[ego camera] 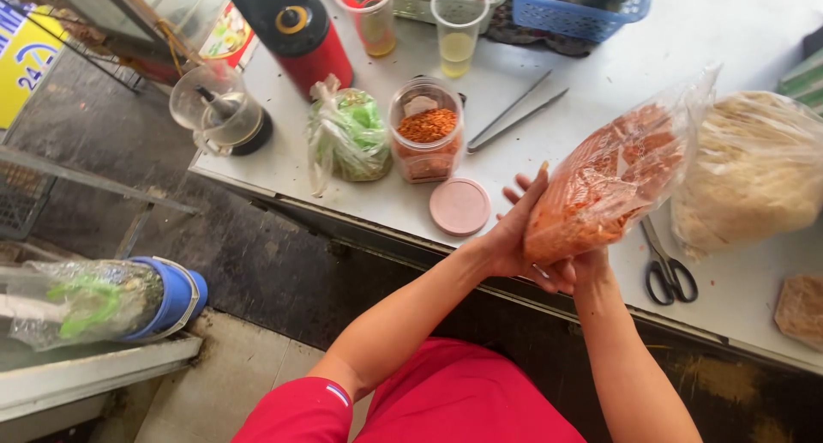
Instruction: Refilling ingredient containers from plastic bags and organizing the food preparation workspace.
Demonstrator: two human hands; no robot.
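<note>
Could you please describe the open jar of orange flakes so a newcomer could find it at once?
On the white metal table, look left of the long metal tongs. The clear plastic jar of orange-red flakes stands beside a tied bag of greens, its round pink lid lying in front; it alone is an open jar.

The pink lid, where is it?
In the head view, the pink lid lies flat on the white table near its front edge, just in front of the open jar and left of the hands holding the bag.
</note>
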